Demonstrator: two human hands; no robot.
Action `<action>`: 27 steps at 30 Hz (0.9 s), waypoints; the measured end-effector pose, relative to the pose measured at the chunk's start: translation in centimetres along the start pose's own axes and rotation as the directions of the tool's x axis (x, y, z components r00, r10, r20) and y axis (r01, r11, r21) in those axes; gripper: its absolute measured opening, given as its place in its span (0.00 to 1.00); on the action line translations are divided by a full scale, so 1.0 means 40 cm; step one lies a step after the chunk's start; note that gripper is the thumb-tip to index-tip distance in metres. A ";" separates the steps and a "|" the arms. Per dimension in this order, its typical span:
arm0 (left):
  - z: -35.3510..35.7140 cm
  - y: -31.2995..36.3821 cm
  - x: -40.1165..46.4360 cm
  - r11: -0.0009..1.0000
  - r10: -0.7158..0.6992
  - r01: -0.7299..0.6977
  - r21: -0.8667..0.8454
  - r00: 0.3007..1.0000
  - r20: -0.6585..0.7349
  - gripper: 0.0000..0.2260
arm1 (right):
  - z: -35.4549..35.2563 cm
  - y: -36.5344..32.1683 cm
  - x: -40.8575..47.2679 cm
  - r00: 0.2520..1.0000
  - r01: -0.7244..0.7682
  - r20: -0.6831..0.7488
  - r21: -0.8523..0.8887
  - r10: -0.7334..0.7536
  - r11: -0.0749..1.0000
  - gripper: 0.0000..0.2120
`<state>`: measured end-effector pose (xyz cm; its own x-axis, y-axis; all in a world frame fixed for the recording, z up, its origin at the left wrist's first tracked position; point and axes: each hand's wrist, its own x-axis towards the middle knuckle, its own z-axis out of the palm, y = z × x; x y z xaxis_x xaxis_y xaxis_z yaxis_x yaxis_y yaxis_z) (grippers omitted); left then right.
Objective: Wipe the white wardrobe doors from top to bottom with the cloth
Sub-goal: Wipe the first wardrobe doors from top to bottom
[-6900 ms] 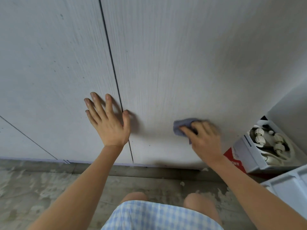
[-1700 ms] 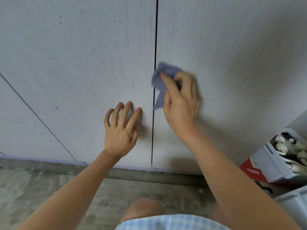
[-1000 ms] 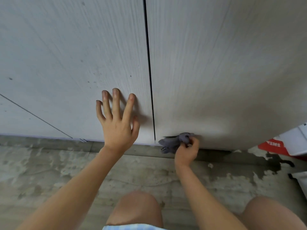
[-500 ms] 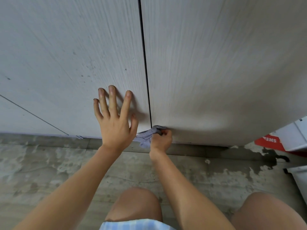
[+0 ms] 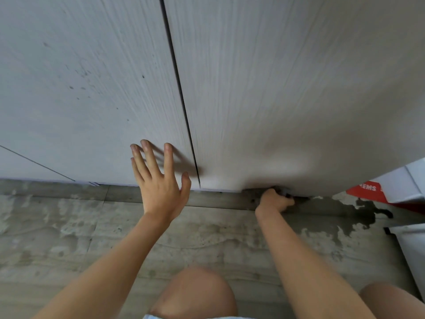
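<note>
cloth, almost hidden, is balled in my right hand at the bottom edge of the right wardrobe door, right of the door gap, while my left hand rests flat left of it.

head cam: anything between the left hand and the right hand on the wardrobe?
In the head view, only the dark vertical door gap and bare white door surface lie between the left hand and the right hand, which is down at the door's bottom edge.

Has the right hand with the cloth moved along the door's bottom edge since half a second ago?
Yes. The right hand has slid rightward along the bottom edge, away from the gap between the doors. Then it was at the gap.
</note>
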<state>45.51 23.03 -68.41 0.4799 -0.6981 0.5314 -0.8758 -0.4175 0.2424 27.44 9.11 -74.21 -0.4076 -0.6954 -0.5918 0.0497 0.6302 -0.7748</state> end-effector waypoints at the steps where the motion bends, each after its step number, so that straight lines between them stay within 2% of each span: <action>1: 0.005 -0.002 -0.001 1.000 0.001 -0.001 0.002 1.000 -0.005 0.33 | 0.027 0.010 -0.028 0.981 -0.116 0.153 -0.019 0.117 0.993 0.15; 2: 0.009 -0.003 0.000 1.000 0.004 -0.004 0.003 1.000 -0.010 0.33 | 0.050 0.024 -0.050 0.945 -0.152 0.273 -0.115 0.179 0.982 0.09; 3: 0.014 -0.004 0.003 1.000 0.008 -0.008 0.002 1.000 -0.014 0.34 | 0.078 0.032 -0.081 0.910 -0.231 0.301 -0.205 0.286 0.951 0.12; 4: 0.016 -0.005 0.005 1.000 0.014 -0.014 -0.002 1.000 -0.019 0.35 | 0.103 0.038 -0.117 0.888 -0.220 0.334 -0.294 0.316 0.930 0.16; 5: 0.018 -0.007 0.007 1.000 0.020 -0.020 -0.003 0.999 -0.029 0.36 | 0.123 0.050 -0.145 0.905 -0.033 0.386 -0.359 0.181 0.933 0.17; 6: 0.021 -0.011 0.007 1.000 0.024 -0.025 -0.004 0.999 -0.037 0.36 | 0.155 0.079 -0.151 0.892 -0.062 0.406 -0.327 0.200 0.943 0.16; 7: 0.021 -0.012 0.007 1.000 0.030 -0.030 -0.007 0.999 -0.044 0.36 | 0.163 0.087 -0.167 0.842 -0.164 0.461 -0.277 0.281 0.947 0.15; 9: 0.022 -0.013 0.006 0.999 0.036 -0.037 -0.013 0.998 -0.052 0.36 | 0.149 0.069 -0.192 0.759 -0.271 0.539 -0.248 0.365 0.930 0.15; 10: 0.022 -0.013 0.005 0.999 0.036 -0.037 -0.014 0.998 -0.056 0.36 | 0.137 0.078 -0.174 0.778 -0.267 0.533 -0.200 0.333 0.943 0.16; 11: 0.023 -0.012 0.006 0.999 0.036 -0.036 -0.013 0.998 -0.057 0.37 | 0.129 0.061 -0.156 0.792 -0.314 0.488 -0.188 0.366 0.931 0.17; 13: 0.024 -0.010 0.005 1.000 0.027 -0.027 -0.007 0.998 -0.056 0.38 | 0.104 0.043 -0.110 0.849 -0.387 0.396 0.014 0.350 0.922 0.16; 14: 0.024 -0.010 0.005 1.000 0.023 -0.024 -0.005 0.998 -0.056 0.38 | 0.095 0.046 -0.079 0.819 -0.504 0.364 0.087 0.443 0.859 0.14; 15: 0.025 -0.009 0.005 1.000 0.021 -0.022 -0.008 0.998 -0.059 0.38 | 0.087 0.031 -0.049 0.847 -0.447 0.293 -0.061 0.444 0.893 0.10; 16: 0.024 -0.011 0.005 1.000 0.018 -0.019 -0.010 0.998 -0.062 0.38 | 0.056 0.000 -0.030 0.910 -0.323 0.201 -0.205 0.363 0.924 0.04; 18: 0.022 -0.007 0.009 1.000 -0.002 0.001 -0.017 0.998 -0.066 0.38 | 0.001 -0.053 0.021 0.984 -0.084 0.103 -0.452 0.146 0.888 0.15; 19: 0.020 -0.001 0.011 1.000 -0.017 0.016 -0.024 0.998 -0.060 0.38 | -0.044 -0.072 0.051 0.995 -0.019 0.074 -0.554 0.072 0.832 0.18; 20: 0.019 0.007 0.012 0.999 -0.039 0.037 -0.033 0.998 -0.051 0.39 | -0.080 -0.089 0.073 0.991 0.091 0.129 -0.602 -0.016 0.794 0.18; 21: 0.019 0.021 0.014 0.997 -0.068 0.067 -0.046 0.997 -0.035 0.38 | -0.110 -0.121 0.096 0.996 0.063 0.079 -0.507 -0.026 0.860 0.17; 22: 0.018 0.036 0.014 0.992 -0.108 0.107 -0.067 0.994 -0.010 0.38 | -0.135 -0.139 0.122 0.999 -0.029 0.012 -0.251 0.033 0.968 0.17; 23: 0.019 0.051 0.015 0.984 -0.150 0.151 -0.091 0.988 0.019 0.37 | -0.147 -0.164 0.136 0.986 -0.165 -0.027 0.062 0.167 0.984 0.17; 24: 0.019 0.066 0.013 0.975 -0.189 0.193 -0.113 0.981 0.042 0.37 | -0.164 -0.178 0.136 0.982 -0.173 -0.031 0.249 0.186 0.953 0.19; 25: 0.019 0.080 0.013 0.966 -0.217 0.223 -0.129 0.974 0.058 0.36 | -0.185 -0.190 0.133 0.979 -0.188 -0.009 0.371 0.206 0.910 0.21; 26: 0.018 0.085 0.011 0.961 -0.235 0.243 -0.132 0.969 0.074 0.36 | -0.185 -0.187 0.131 0.978 -0.176 -0.034 0.401 0.207 0.899 0.23; 27: 0.015 0.091 0.010 0.959 -0.240 0.250 -0.130 0.967 0.088 0.36 | -0.185 -0.186 0.111 0.988 -0.138 -0.010 0.348 0.151 0.927 0.24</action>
<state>42.53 20.88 -67.78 0.6790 -0.6256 0.3843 -0.7269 -0.4994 0.4713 18.49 3.89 -69.44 -0.4048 -0.5887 -0.6996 0.4198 0.5601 -0.7142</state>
